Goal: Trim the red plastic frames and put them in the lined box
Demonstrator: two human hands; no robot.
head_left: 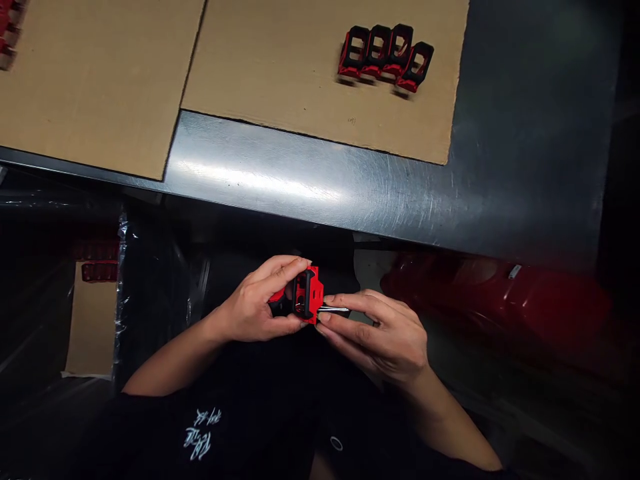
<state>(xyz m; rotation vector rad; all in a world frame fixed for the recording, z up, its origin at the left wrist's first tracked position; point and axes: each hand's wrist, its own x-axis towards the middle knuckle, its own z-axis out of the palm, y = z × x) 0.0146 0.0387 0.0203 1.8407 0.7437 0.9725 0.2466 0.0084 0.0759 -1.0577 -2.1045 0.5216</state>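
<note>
My left hand (263, 303) grips a red and black plastic part (315, 293), a frame with openings, its thumb and fingers on opposite edges. The part is held in front of my body, below the table's near edge. My right hand (383, 327) pinches a thin, shiny metal piece (336, 309) between thumb and fingers. One end of this strip meets the red side of the part, and my right fingertips are close against the part's lower corner. Whether the metal piece is a blade or tweezers I cannot tell.
Similar red and black frames (385, 57) stand in a row on a cardboard sheet (280, 73) on the metal table (280, 177). Another cardboard sheet (90, 93) lies to the left. Clear plastic film (121, 287) lines a container at lower left, holding more red parts (100, 271). Large red objects (500, 300) sit under the table.
</note>
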